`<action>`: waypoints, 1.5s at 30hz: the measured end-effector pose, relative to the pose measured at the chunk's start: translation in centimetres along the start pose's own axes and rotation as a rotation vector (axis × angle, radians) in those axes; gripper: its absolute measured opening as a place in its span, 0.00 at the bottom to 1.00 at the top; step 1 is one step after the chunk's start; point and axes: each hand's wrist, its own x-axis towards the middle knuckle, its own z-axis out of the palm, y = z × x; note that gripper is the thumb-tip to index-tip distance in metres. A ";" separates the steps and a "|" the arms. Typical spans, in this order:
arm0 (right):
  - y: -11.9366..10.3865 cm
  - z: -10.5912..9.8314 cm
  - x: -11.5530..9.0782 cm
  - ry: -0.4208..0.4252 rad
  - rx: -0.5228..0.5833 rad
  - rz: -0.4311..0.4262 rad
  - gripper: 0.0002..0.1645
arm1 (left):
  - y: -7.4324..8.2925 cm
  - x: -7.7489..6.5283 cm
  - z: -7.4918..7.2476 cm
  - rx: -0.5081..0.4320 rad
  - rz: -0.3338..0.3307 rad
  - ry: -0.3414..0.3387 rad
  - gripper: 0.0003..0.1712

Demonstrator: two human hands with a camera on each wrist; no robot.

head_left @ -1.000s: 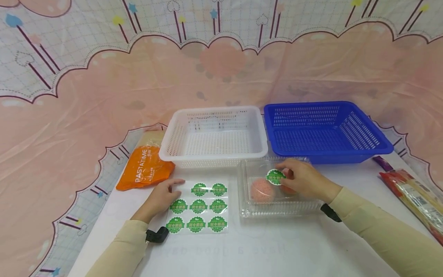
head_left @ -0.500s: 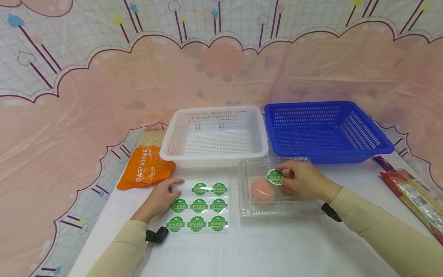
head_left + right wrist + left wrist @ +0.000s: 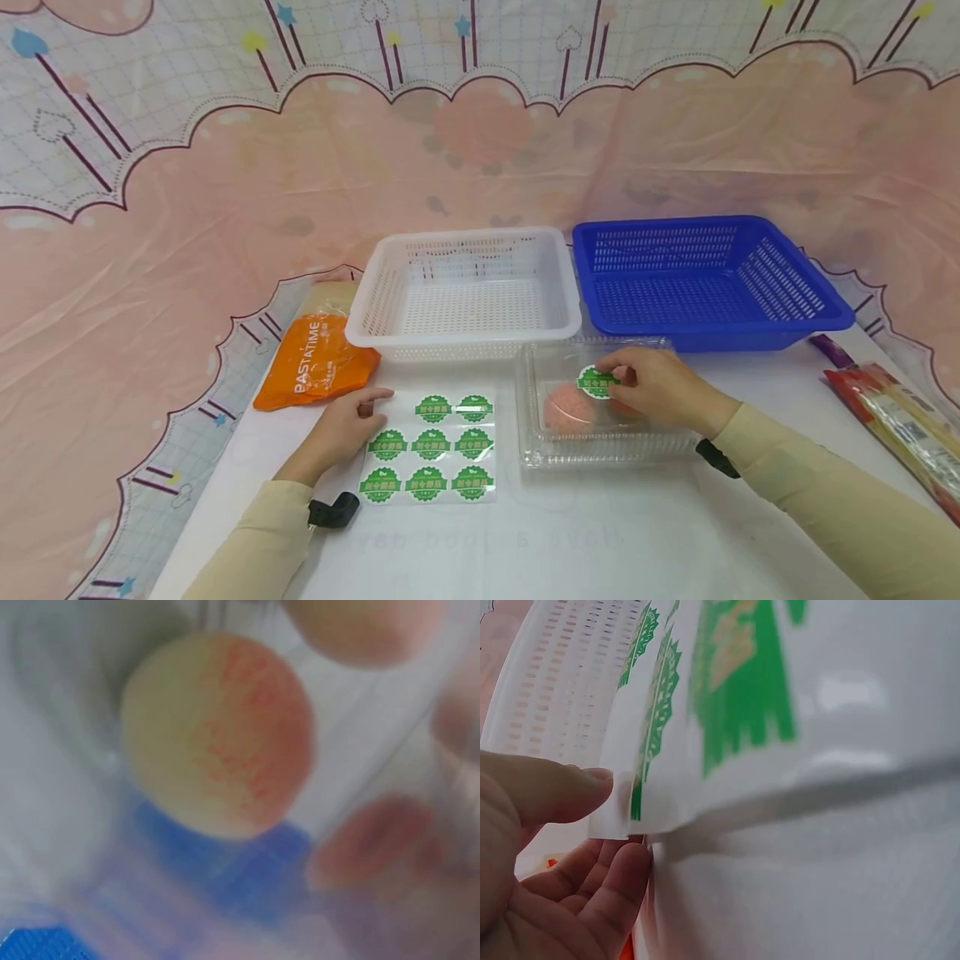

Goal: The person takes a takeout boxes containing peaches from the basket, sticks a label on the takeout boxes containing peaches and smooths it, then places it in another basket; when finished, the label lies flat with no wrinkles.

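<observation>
My right hand (image 3: 651, 385) pinches a round green sticker (image 3: 597, 382) over the lid of a clear plastic clamshell box (image 3: 551, 454). Whether the sticker touches the lid I cannot tell. Inside lie round peach-like fruits (image 3: 568, 408); one yellow-and-pink fruit (image 3: 221, 735) fills the blurred right wrist view. My left hand (image 3: 343, 433) is at the upper left corner of a sticker sheet (image 3: 457, 423), which bears rows of green stickers. In the left wrist view the thumb (image 3: 562, 791) lies over the sheet's edge, with curled fingers (image 3: 622, 889) below it.
A white basket (image 3: 465, 340) stands behind the sheet. To its right is a blue basket (image 3: 712, 333), close behind the box. An orange pasta bag (image 3: 318, 358) lies left of the white basket. A red and clear packet (image 3: 900, 425) lies at the table's right edge.
My left hand has shifted very slightly to the left at the sheet's corner. My right hand and the sticker stay almost in place over the lid.
</observation>
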 end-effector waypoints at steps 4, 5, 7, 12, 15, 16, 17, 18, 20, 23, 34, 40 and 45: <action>-0.1 0.0 0.1 -0.007 0.007 0.016 0.15 | -0.1 -0.1 -0.2 0.013 0.013 -0.002 0.24; -0.1 -0.1 0.1 -0.010 0.010 0.020 0.15 | -0.1 -0.1 -0.3 0.018 0.014 -0.004 0.24; -0.1 -0.1 0.1 -0.012 0.011 0.023 0.16 | -0.2 -0.2 -0.4 0.027 0.013 -0.009 0.23; -0.1 -0.1 0.1 -0.021 0.027 0.042 0.16 | -0.1 -0.7 -0.9 0.052 0.008 -0.027 0.23; -0.1 -0.1 0.0 -0.027 0.033 0.058 0.16 | 0.3 -1.0 -1.2 0.055 0.018 -0.030 0.23; -0.2 -0.1 0.0 -0.027 0.031 0.061 0.16 | 0.4 -1.1 -1.3 0.057 0.026 -0.029 0.23; -0.2 -0.2 0.0 -0.026 0.029 0.064 0.16 | 0.6 -1.2 -1.4 0.060 0.036 -0.027 0.23; -0.2 -0.2 0.0 -0.025 0.026 0.064 0.16 | 0.7 -1.2 -1.5 0.064 0.045 -0.023 0.23; -0.2 -0.2 0.0 -0.026 0.024 0.067 0.15 | 1.0 -1.3 -1.6 0.068 0.063 -0.019 0.24; -0.2 -0.1 -0.1 -0.031 0.030 0.067 0.12 | 1.5 -1.4 -1.6 0.073 0.095 -0.017 0.24; -0.2 0.0 -0.1 -0.013 -0.008 0.003 0.09 | 2.6 -1.6 -0.4 0.023 0.119 -0.048 0.23; -0.4 0.0 0.1 -0.005 -0.008 -0.009 0.08 | 3.6 -1.2 0.9 0.002 0.182 -0.067 0.23; -0.5 0.1 0.1 0.004 -0.025 -0.010 0.09 | 4.9 -1.0 2.3 -0.022 0.225 -0.095 0.23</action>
